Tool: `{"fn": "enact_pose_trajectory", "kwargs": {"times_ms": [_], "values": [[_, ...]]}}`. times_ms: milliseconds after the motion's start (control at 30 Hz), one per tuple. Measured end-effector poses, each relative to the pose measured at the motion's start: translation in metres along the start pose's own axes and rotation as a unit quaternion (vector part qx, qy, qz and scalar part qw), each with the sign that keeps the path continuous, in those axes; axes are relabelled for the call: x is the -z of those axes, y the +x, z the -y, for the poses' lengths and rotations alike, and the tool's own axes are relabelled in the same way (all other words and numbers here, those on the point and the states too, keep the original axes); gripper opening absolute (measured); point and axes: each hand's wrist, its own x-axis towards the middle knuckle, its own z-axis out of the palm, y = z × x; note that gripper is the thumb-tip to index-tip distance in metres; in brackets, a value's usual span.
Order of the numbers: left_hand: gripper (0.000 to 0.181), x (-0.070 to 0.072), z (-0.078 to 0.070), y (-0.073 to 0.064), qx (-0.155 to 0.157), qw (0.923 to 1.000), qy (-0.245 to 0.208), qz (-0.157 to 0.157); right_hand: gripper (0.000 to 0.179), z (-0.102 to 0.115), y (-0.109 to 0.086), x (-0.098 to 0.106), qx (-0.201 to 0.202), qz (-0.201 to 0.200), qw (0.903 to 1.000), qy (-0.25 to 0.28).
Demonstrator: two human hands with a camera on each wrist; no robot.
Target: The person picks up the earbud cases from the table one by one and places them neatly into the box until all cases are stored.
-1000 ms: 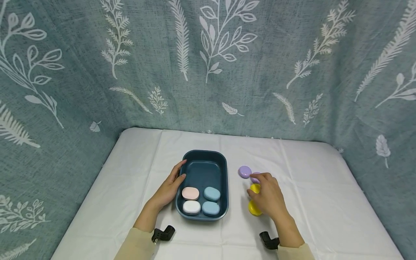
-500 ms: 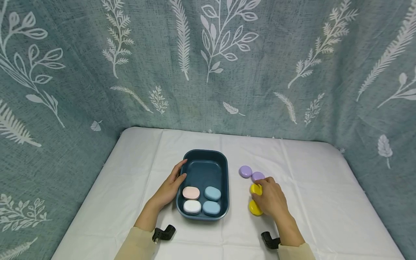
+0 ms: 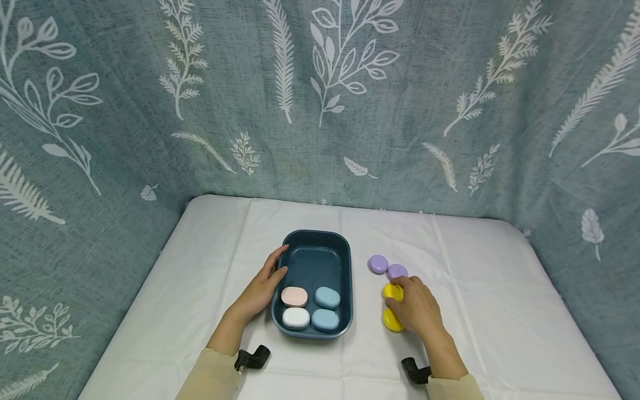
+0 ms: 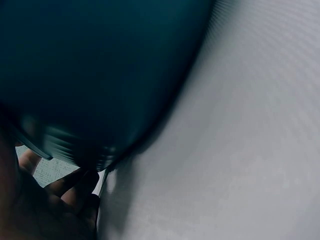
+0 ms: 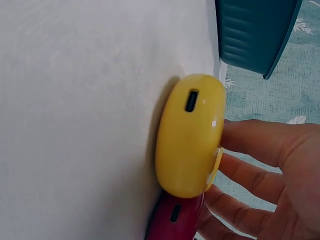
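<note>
My left hand (image 3: 257,293) holds the left wall of a dark teal tray (image 3: 348,266), thumb over the rim and fingers outside. In the tray's near half lie a pale pink piece (image 3: 294,296), a white piece (image 3: 296,318) and two light blue pieces (image 3: 327,298), all rounded. Right of the tray, my right hand (image 3: 419,305) pinches the farther yellow rounded case (image 3: 392,290) between thumb and fingers. The nearer yellow case (image 5: 190,140) shows a dark slot in the right wrist view. A dark red case (image 5: 177,220) lies beside it, hidden from the head view.
Two purple rounded pieces (image 3: 378,264) lie just beyond my right hand. White cloth (image 3: 480,266) covers the table. A patterned green curtain (image 3: 310,155) stands behind it and at both sides.
My right hand has come down onto the farther yellow case and taken hold of it, and the case has shifted slightly left. My left hand stays on the tray.
</note>
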Motion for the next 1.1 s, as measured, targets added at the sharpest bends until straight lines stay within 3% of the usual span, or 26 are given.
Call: {"fn": "enact_pose_trajectory", "kwargs": {"times_ms": [233,400,600,800,900,1100], "values": [[0.048,-0.001,0.004,0.001,-0.015,0.9999,-0.002,-0.005,0.048,0.004,0.001,-0.001,0.021,-0.013,0.9996,0.012],[0.049,0.000,0.003,0.001,-0.010,0.9999,-0.002,-0.001,0.046,0.011,0.001,0.002,0.039,-0.019,0.9987,0.028],[0.051,0.003,-0.017,-0.007,0.003,0.9999,-0.004,0.011,0.045,0.028,0.003,0.009,0.059,-0.022,0.9964,0.056],[0.052,0.006,-0.033,-0.014,0.001,0.9998,0.001,0.020,0.045,0.048,0.005,0.016,0.113,-0.045,0.9907,0.060],[0.052,0.006,-0.028,-0.011,0.002,0.9998,0.000,0.020,0.044,0.060,0.006,0.016,0.147,-0.054,0.9852,0.070],[0.050,0.002,-0.002,0.000,0.000,1.0000,0.000,0.007,0.043,0.081,0.007,0.008,0.218,-0.049,0.9708,0.088]]}}
